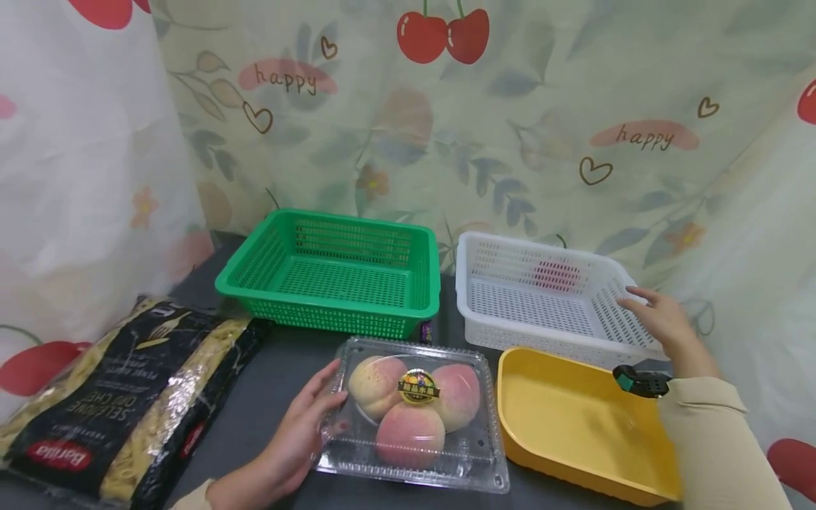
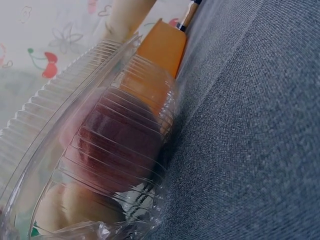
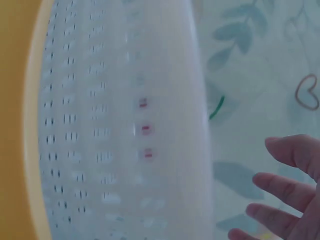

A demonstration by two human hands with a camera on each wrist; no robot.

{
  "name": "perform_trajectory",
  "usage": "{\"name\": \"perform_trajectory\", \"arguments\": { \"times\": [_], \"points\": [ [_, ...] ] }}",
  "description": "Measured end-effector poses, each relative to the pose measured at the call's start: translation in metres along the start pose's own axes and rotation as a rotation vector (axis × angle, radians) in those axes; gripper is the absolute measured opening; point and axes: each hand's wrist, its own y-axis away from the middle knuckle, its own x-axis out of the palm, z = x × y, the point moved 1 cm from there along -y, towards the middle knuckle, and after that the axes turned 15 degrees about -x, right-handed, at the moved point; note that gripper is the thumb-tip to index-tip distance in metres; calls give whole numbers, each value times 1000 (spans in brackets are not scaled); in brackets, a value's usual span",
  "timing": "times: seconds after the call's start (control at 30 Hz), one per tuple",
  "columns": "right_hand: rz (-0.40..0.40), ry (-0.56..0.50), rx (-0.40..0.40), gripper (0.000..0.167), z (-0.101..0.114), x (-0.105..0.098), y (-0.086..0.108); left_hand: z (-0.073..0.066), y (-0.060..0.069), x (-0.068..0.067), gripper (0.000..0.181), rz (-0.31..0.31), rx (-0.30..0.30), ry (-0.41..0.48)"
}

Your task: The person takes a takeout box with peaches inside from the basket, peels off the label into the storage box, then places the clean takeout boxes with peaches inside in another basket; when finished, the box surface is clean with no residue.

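Observation:
A clear plastic box of peaches lies at the front middle in the head view. It has three pink-yellow peaches and a gold and black label. At the box's left edge my left hand grips its side, some fingers hidden. The left wrist view shows the box's ribbed wall close up. My right hand hovers by the right rim of a white perforated basket, fingers spread and holding nothing. In the right wrist view the fingers stand apart from the basket wall.
A green basket stands at the back, left of the white one. Right of the peaches sits a yellow tray, under my right forearm. A black bag of Barilla pasta lies at the left. Printed curtains hang behind.

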Motion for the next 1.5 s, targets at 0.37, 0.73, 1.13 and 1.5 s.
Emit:
{"name": "perform_trajectory", "arguments": {
  "times": [0.37,0.73,1.13,1.5],
  "points": [
    [128,-49,-62,76,39,17,-9,2,-1,-1,60,-9,-2,-12],
    [163,-82,-239,70,78,42,-10,1,-5,-2,61,-14,-3,-17],
    [172,-58,-401,63,110,68,-9,2,-3,-3,59,-23,9,-27],
    [208,-103,-481,59,138,98,-4,2,-4,-3,59,-15,23,-29]
  ]
}}
